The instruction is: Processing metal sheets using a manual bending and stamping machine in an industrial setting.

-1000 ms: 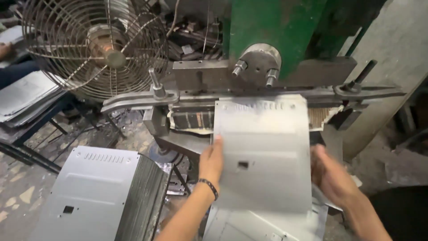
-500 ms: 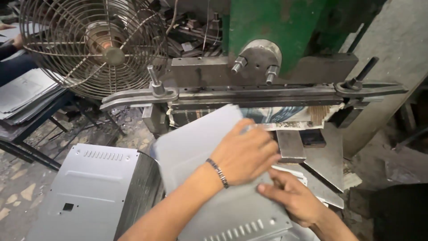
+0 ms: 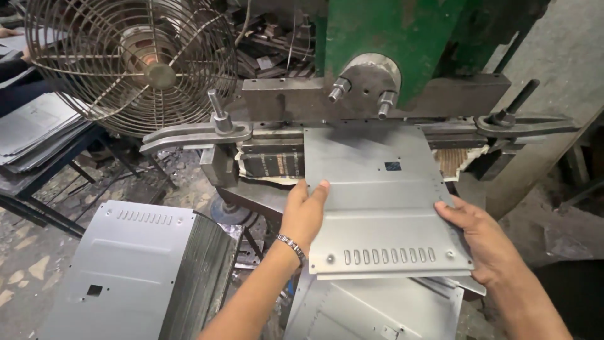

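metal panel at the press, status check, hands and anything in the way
Left hand and right hand grip metal panel by its side edges. Far edge under green press. Nothing visibly blocking it; stacked panels sit left.

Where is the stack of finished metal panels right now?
In the head view, the stack of metal panels sits at lower left, below the wire-caged fan and left of the left hand, apart from the panel both hands hold at the press.
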